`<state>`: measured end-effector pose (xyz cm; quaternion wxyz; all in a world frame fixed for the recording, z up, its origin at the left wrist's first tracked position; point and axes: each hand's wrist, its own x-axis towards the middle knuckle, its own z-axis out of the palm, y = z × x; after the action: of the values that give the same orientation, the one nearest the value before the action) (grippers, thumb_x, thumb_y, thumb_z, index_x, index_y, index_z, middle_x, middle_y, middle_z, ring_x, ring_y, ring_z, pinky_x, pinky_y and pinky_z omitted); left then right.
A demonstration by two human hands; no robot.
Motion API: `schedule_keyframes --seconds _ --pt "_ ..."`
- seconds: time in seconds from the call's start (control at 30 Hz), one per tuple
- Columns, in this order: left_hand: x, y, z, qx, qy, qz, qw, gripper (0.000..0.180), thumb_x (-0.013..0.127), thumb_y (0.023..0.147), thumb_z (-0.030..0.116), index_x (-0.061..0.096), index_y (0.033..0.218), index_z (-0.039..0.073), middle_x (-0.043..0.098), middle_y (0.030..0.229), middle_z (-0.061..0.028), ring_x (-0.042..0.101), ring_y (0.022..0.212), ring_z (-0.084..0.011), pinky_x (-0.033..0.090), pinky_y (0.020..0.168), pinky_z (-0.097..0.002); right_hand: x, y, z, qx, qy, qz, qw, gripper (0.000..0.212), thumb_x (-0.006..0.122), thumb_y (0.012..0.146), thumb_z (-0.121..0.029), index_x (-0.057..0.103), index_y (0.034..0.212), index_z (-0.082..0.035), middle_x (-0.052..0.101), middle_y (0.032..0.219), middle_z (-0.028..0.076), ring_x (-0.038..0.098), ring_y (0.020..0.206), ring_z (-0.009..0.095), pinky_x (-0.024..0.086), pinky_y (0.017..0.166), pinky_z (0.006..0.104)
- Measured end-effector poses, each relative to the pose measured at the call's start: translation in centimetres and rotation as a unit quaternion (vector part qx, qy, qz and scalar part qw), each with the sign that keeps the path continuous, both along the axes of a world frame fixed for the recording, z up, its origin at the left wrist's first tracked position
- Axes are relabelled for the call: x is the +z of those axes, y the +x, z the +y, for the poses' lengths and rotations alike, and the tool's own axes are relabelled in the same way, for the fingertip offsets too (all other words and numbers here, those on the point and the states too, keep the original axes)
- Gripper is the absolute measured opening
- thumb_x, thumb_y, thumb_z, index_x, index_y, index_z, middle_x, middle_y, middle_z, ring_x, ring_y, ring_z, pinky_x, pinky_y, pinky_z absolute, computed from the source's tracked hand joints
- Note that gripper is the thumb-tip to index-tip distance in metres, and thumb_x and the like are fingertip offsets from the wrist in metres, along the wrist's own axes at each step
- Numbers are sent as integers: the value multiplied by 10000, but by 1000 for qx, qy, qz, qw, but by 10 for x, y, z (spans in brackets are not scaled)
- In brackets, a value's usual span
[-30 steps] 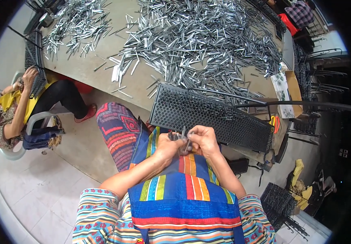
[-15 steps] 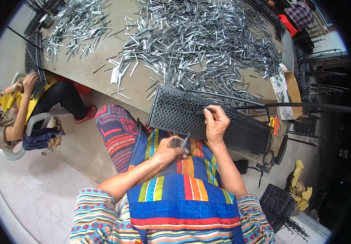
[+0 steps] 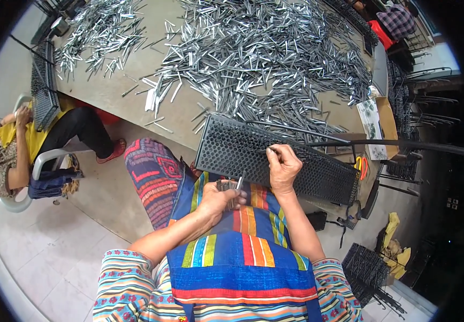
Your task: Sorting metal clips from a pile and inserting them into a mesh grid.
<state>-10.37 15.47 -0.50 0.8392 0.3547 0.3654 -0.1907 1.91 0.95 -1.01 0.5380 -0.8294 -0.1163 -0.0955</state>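
Observation:
A bundle of short, thin dark metal strips (image 3: pixel 225 185) is gripped in my left hand (image 3: pixel 216 201), low over my lap. One pale strip leans out from the bundle beside the thumb. Across my knees and the table edge slants a long black rack (image 3: pixel 231 148) covered with small round holes. My right hand (image 3: pixel 285 170) is over the middle of this rack, thumb and forefinger pinched together. A small dark tip shows at the pinch, too small to name.
Heaps of loose metal strips (image 3: pixel 275 59) cover much of the table (image 3: pixel 103 96). At the right are an open cardboard box (image 3: pixel 386 126), orange-handled scissors (image 3: pixel 363 167) and a black bar (image 3: pixel 404 143). On the left, a seated person (image 3: pixel 17 147) handles another rack (image 3: pixel 45 110).
My right hand has shifted slightly left and down over the rack. The strip sticking out of my left hand's bundle has moved left. The seated person's hands have drawn back from their rack.

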Motion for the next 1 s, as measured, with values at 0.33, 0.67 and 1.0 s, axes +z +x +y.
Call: schedule_keyframes --seconds 0.33,0.67,1.0 --pt "-1 3 -3 8 36 -10 999 84 611 828 -16 639 906 -9 689 787 -116 651 616 -164 516 514 -263 -1 0 4 37 -68 -20 997 101 705 726 32 672 817 4 593 702 45 483 517 88 382 492 241" --pt "3 15 -8 28 23 4 999 118 623 813 -5 589 924 19 691 788 -134 655 606 -179 514 495 -270 -1 3 3 57 -140 -22 988 102 693 738 -12 683 837 -32 617 743 113 627 636 284 478 569 344" --pt "6 22 -9 7 1 -5 1000 109 597 826 -23 615 928 10 692 783 -115 663 616 -164 522 498 -263 -4 -17 -15 71 -67 120 988 125 712 757 -51 691 869 0 637 724 65 611 618 161 456 544 292"
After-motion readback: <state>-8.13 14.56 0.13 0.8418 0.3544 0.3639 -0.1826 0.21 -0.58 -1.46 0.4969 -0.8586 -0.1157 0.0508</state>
